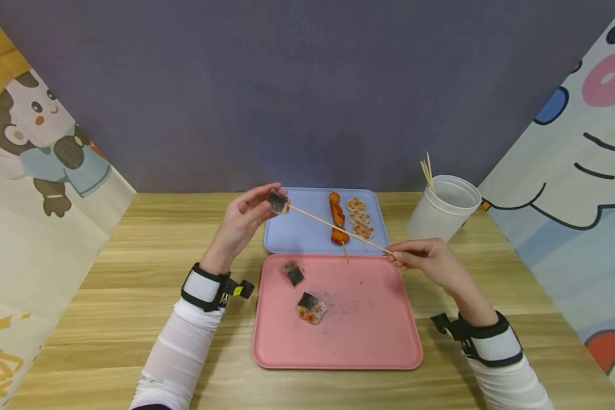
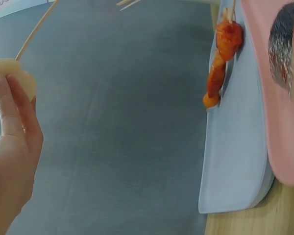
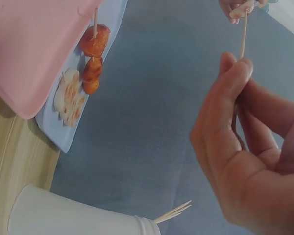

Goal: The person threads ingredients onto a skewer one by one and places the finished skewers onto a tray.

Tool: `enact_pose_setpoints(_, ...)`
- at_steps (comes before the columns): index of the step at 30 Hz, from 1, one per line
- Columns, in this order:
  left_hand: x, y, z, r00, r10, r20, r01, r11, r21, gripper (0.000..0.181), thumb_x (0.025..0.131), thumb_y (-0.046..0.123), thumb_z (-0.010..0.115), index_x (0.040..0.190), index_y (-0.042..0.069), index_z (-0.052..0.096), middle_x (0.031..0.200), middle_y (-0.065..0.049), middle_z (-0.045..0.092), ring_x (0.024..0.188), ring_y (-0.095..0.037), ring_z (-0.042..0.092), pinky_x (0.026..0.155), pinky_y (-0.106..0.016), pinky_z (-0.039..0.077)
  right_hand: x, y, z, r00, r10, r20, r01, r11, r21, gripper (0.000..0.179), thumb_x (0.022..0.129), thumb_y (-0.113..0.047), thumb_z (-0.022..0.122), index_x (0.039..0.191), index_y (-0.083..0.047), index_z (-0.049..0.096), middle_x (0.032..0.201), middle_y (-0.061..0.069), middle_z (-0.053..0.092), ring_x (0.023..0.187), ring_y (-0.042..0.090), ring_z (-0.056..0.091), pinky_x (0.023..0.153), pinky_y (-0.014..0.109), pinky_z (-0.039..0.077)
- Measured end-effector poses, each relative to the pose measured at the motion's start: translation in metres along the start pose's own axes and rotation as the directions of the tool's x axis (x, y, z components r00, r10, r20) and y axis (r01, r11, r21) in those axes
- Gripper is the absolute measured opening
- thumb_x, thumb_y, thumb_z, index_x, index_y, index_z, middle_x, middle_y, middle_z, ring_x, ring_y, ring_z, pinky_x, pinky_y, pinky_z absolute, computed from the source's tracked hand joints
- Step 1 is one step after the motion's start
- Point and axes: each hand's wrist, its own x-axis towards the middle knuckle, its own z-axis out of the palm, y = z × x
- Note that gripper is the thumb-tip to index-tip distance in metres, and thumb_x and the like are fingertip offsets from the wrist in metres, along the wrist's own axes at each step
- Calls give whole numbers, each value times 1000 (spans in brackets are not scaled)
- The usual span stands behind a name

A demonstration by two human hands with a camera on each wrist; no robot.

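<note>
My left hand point(image 1: 241, 222) pinches a piece of fish point(image 1: 278, 202) with dark skin, above the blue tray's left edge. In the left wrist view the piece point(image 2: 12, 81) shows its pale side between thumb and fingers. A thin wooden skewer point(image 1: 312, 216) slopes down rightward from this piece; how deep its end goes in is hidden. My right hand point(image 1: 430, 262) pinches the skewer's other end, thumb against fingers in the right wrist view. Below, two more fish pieces, one point(image 1: 293, 273) farther back and one point(image 1: 311, 307) nearer, lie on the pink tray point(image 1: 369, 341).
Behind the pink tray, the blue tray point(image 1: 297, 236) carries a skewer of orange-brown meat point(image 1: 336, 212) and a row of lotus root slices point(image 1: 359, 217). A white bucket point(image 1: 433, 219) with several skewers point(image 1: 427, 171) stands at the back right. A grey panel point(image 1: 307, 102) closes off the back.
</note>
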Motion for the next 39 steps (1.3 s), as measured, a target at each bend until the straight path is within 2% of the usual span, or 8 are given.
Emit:
enact_pose_setpoints(5,0,0,0,1000,-14,-4,14,1000,-7,41,93,8,60,131,-5,53,119,-9,66,106,-19,64,87,-28,53,-2,0,-1,1000,-25,-9,25,1000,7,26,90,-6,62,111,9,66,99,19,70,77,9,69,71,31,58)
enact_pose_setpoints(10,0,0,1,1000,18,-19,-18,1000,2,36,92,9,61,126,-4,58,113,-8,69,100,-17,66,85,-28,54,-4,-4,1,999,-49,2,49,998,44,26,89,-5,64,110,10,66,94,9,73,76,8,69,70,30,58)
enact_pose_setpoints(14,-1,6,0,1000,10,19,-10,1000,-20,37,91,8,63,126,-2,58,117,-10,67,104,-18,65,86,-28,53,-5,-4,1,998,-58,18,57,997,48,26,89,-6,64,109,11,66,90,2,73,76,9,70,69,32,58)
enact_pose_setpoints(20,-1,12,-3,996,-28,84,34,997,-72,45,94,5,57,136,-1,47,130,-11,58,116,-21,58,94,-30,50,-3,0,2,999,-40,3,39,995,89,28,89,-8,64,110,11,65,87,-6,73,76,13,70,70,35,58)
enact_pose_setpoints(25,0,8,-1,999,5,33,-2,997,-83,49,94,17,58,138,-1,45,133,-12,57,117,-20,58,93,-28,50,-1,1,8,999,-33,23,30,992,122,30,90,-8,64,110,13,64,87,-5,73,77,9,70,69,31,58)
enact_pose_setpoints(31,1,-1,2,998,43,-56,-50,991,-122,45,95,16,58,134,-3,50,128,-14,60,123,-24,53,103,-30,42,0,1,9,998,-53,45,45,985,166,30,89,-6,64,110,15,63,86,-6,73,77,10,71,69,33,58)
enact_pose_setpoints(35,1,-4,4,995,62,-78,-74,984,-161,41,94,13,59,130,-5,53,122,-14,64,116,-24,59,102,-32,44,-2,1,8,997,-69,44,59,981,185,30,89,-4,64,109,18,62,86,-5,73,77,14,72,69,37,58)
enact_pose_setpoints(39,0,-4,5,991,110,-76,-119,985,-125,38,94,9,58,128,-6,55,119,-15,66,112,-24,62,98,-31,48,-3,0,9,997,-72,23,66,978,200,29,88,-2,64,108,19,62,85,-4,74,77,15,72,68,36,58)
